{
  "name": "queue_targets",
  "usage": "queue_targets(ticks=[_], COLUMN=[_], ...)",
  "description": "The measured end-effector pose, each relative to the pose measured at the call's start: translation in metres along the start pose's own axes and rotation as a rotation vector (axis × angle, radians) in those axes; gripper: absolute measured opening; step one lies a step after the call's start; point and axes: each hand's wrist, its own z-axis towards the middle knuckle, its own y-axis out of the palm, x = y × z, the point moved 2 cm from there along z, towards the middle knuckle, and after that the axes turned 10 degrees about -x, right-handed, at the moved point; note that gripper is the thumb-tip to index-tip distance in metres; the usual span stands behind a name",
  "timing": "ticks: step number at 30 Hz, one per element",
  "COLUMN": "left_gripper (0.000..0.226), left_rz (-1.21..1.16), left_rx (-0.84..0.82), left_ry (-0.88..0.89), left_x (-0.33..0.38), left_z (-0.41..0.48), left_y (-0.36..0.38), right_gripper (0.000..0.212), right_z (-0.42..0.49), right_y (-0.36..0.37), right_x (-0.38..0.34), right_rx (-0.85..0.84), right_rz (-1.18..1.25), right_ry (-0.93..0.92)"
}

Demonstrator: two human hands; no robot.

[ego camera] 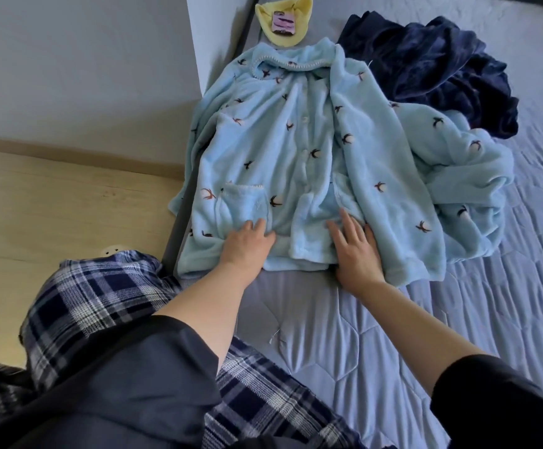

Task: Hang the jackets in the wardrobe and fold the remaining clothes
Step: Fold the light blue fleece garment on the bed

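On the bed (360, 351), both hands, left hand (247, 246) and right hand (356, 251), press the pajama top (283, 147) flat, fingers spread; its left sleeve, overhanging at nine o'clock, could drag it floorward.

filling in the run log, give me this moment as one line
stage: smoothing before fold | left hand: flat on pajama top hem | right hand: flat on hem | navy garment: heaped behind, unfolded

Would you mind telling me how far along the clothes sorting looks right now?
Nothing looks folded yet. In hand: the light blue fleece pyjama top lies spread flat on the bed, with the left hand and right hand pressing its hem. Left: folding it, plus the crumpled navy garment and more blue fleece beside it.
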Motion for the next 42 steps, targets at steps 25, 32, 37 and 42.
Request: queue_targets(ticks=[25,32,37,42], left_gripper=[0.041,0.056,0.029,0.048], left_rz=[-0.270,-0.305,-1.550,-2.197], left_rx=[0.198,-0.327,-0.388,-0.080], left_ry=[0.344,0.395,0.026,-0.210], left_x=[0.026,0.051,0.024,-0.023], left_z=[-0.009,-0.004,0.004,0.002], left_y=[-0.010,0.006,-0.011,-0.018], right_gripper=[0.029,0.027,0.025,0.020], right_z=[0.009,0.017,0.045,0.046], right_y=[-0.049,-0.059,-0.134,-0.123], right_x=[0.038,0.061,0.011,-0.058], right_rx=[0.161,-0.075,0.210,-0.355], right_rz=[0.202,0.263,0.748,1.014], right_ry=[0.289,0.593,0.350,-0.095])
